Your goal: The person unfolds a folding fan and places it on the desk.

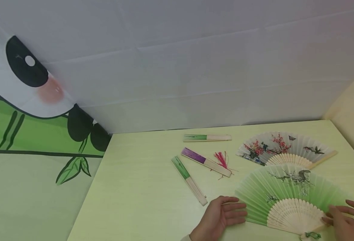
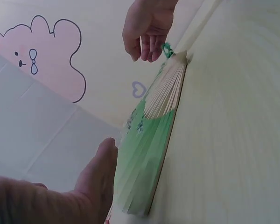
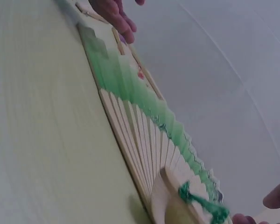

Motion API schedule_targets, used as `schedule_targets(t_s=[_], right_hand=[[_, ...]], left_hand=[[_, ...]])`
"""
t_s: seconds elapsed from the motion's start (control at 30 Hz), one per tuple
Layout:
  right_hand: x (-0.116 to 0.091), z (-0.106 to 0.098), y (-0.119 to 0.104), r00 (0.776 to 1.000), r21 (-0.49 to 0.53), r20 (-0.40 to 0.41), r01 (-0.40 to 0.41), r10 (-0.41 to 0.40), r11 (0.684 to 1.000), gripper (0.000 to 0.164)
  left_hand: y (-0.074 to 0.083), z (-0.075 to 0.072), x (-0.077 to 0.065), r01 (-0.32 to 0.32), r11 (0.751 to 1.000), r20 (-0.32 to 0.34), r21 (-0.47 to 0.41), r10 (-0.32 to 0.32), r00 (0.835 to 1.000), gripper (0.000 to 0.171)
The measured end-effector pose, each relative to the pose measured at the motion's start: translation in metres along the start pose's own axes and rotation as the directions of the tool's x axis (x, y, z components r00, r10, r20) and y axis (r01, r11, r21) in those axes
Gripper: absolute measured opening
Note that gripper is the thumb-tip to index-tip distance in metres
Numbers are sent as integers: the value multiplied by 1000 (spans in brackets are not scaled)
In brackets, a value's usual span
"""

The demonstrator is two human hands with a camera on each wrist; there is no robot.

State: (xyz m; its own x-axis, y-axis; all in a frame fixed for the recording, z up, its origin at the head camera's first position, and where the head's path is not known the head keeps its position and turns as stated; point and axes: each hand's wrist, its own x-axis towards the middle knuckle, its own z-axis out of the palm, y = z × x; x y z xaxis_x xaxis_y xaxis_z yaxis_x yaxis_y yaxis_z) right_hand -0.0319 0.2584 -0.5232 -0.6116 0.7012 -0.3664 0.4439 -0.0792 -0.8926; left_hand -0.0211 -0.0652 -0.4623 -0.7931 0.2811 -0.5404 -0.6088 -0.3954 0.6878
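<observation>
A spread green folding fan [image 1: 291,187] lies on the table, its pale ribs meeting at a pivot with a green cord tassel [image 3: 200,198]. At its left edge is my left hand [image 1: 222,216], palm inward with straight fingers right beside the green leaf. My right hand [image 1: 347,217] hovers at the right end of the ribs, fingers loosely bent. In the left wrist view, the right hand [image 2: 151,32] hangs close over the pivot, nothing visible in its grasp. Behind the green fan, partly overlapped by it, lies an open white fan [image 1: 282,144] with red blossoms.
Left of the open fans lie a folded green fan [image 1: 207,137], a folded purple fan [image 1: 205,162] with a pink tassel [image 1: 221,159], and another folded green fan [image 1: 189,180]. A pale wall [image 1: 195,67] rises behind the yellowish table [image 1: 128,187]; a patterned side panel [image 1: 350,127] stands at right.
</observation>
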Motion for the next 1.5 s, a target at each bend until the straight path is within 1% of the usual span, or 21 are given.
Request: schedule_targets(t_s=[0.07, 0.1, 0.13, 0.17, 0.2, 0.27, 0.33, 0.37, 0.4, 0.43, 0.53, 0.63, 0.73, 0.8, 0.97, 1.17, 1.23, 1.37, 1.5], right_hand=[[-3, 6, -4, 998, -96, 62, 28, -22, 995, 44], [-8, 10, -10, 995, -141, 102, 34, -20, 989, 43], [-15, 14, -18, 991, -177, 129, 58, -36, 982, 42], [-23, 19, -26, 986, -179, 161, 82, -53, 980, 36], [-31, 24, -34, 980, -154, 188, 99, -69, 983, 32], [-49, 32, -49, 957, -143, 263, 162, -120, 976, 25], [-62, 40, -60, 923, -141, 337, 245, -186, 959, 25], [-68, 44, -63, 901, -148, 378, 286, -214, 947, 28], [-72, 49, -65, 881, -163, 414, 318, -227, 934, 31], [-76, 53, -67, 857, -186, 452, 361, -247, 914, 34], [-84, 68, -71, 795, -194, 561, 397, -230, 897, 43], [-95, 83, -76, 738, -184, 641, 415, -211, 891, 44], [-108, 96, -80, 698, -165, 680, 441, -222, 882, 42], [-116, 105, -83, 679, -158, 696, 463, -234, 872, 40], [-133, 123, -89, 641, -142, 721, 508, -263, 849, 35], [-147, 142, -88, 592, -87, 738, 558, -323, 825, 32], [-150, 148, -86, 575, -73, 748, 568, -332, 820, 32], [-158, 160, -85, 551, -56, 763, 576, -338, 815, 32], [-167, 174, -84, 542, -49, 768, 581, -342, 813, 32]], left_hand=[[5, -4, 1, -49, 999, -29, 3, 49, 998, 44], [8, -7, 1, -70, 998, -38, 3, 70, 997, 45], [11, -9, 1, -90, 996, -46, 1, 90, 995, 46], [13, -12, 2, -108, 994, -52, -3, 107, 993, 47], [16, -14, 2, -124, 992, -59, -11, 123, 991, 47], [22, -18, 2, -152, 988, -79, -27, 150, 986, 47], [27, -22, 2, -179, 983, -103, -46, 174, 979, 47], [29, -24, 2, -192, 980, -115, -57, 184, 976, 46], [31, -26, 2, -206, 977, -126, -63, 196, 972, 46], [33, -29, 1, -218, 974, -135, -69, 207, 969, 46], [40, -36, 1, -261, 962, -160, -85, 245, 956, 48], [47, -44, 0, -300, 948, -187, -104, 278, 942, 48], [54, -52, -1, -332, 936, -221, -115, 302, 927, 47], [57, -56, -3, -349, 931, -243, -105, 317, 917, 47], [65, -67, -4, -391, 919, -301, -58, 357, 884, 48], [68, -78, -5, -447, 894, -369, -8, 413, 833, 47], [68, -81, -5, -465, 885, -392, -4, 427, 815, 46], [68, -86, -4, -495, 869, -435, -6, 443, 784, 48], [69, -92, -2, -507, 862, -492, -14, 436, 754, 49]])
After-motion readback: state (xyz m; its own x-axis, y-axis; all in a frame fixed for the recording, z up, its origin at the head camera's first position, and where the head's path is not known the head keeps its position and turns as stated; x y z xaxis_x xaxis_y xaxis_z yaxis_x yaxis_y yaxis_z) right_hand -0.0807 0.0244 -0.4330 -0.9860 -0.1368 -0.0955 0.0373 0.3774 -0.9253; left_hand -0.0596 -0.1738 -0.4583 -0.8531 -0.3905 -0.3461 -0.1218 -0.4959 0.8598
